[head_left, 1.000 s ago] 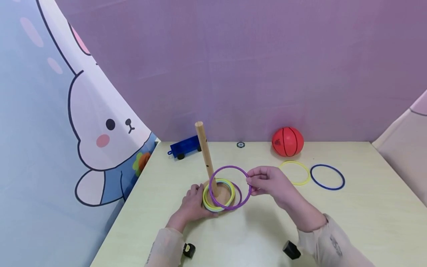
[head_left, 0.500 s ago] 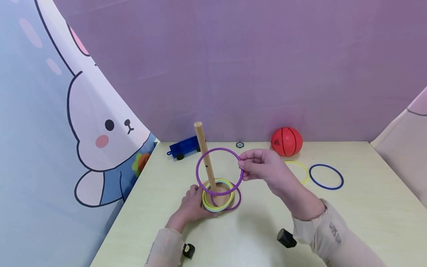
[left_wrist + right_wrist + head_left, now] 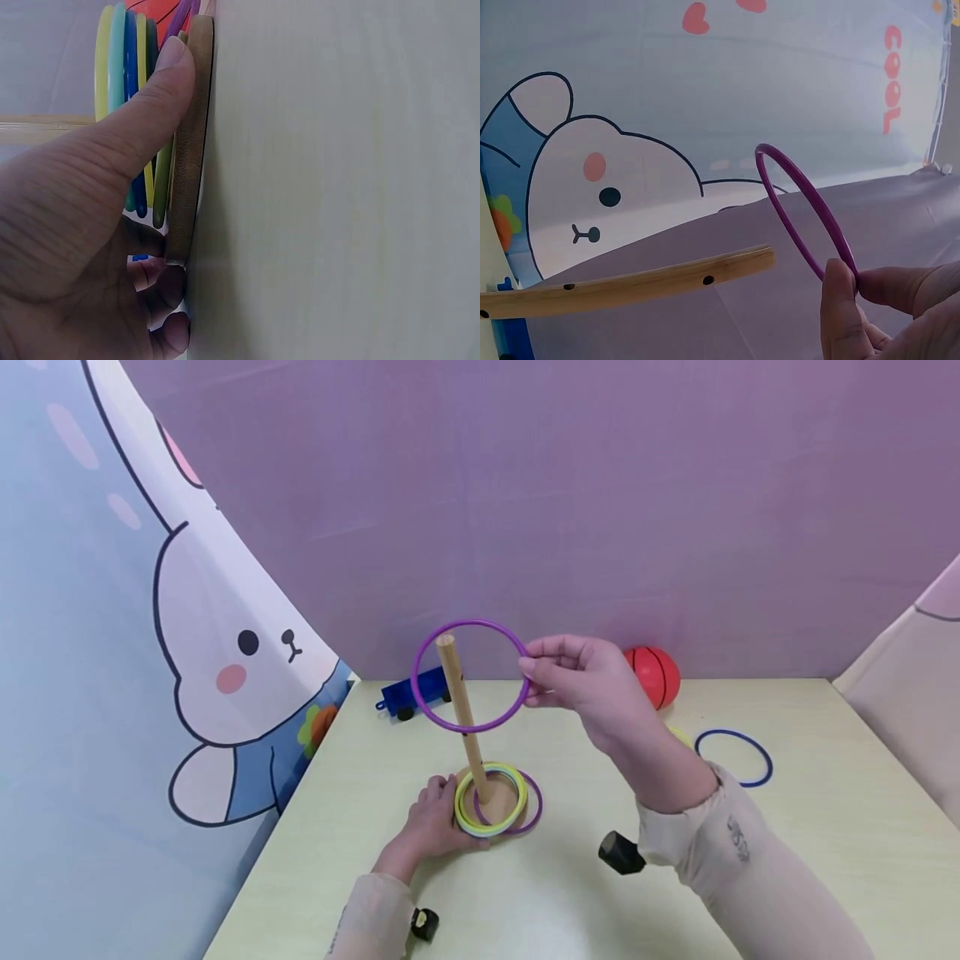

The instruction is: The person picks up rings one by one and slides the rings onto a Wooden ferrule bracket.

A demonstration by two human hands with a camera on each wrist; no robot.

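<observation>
A wooden peg (image 3: 455, 681) stands upright on a round wooden base (image 3: 193, 142). My left hand (image 3: 432, 825) grips the base at its left edge, thumb over the rim in the left wrist view. Several rings, including a yellow ring (image 3: 103, 67) and a blue ring (image 3: 132, 60), are stacked low around the peg. A purple ring (image 3: 540, 806) lies off-centre at the base. Between thumb and fingers, my right hand (image 3: 588, 681) pinches another purple ring (image 3: 821, 206) by its right side. That ring is just past the peg's top end in the right wrist view.
A blue toy wagon (image 3: 397, 697) sits behind the peg at the table's back left. At the back right is a red ball (image 3: 660, 677), partly covered by my right hand. A blue ring (image 3: 768, 768) and a mostly hidden yellow ring (image 3: 681, 737) lie on the right.
My right hand has raised the purple ring up and to the left, from beside the base to the peg's top. The left hand stays on the base.
</observation>
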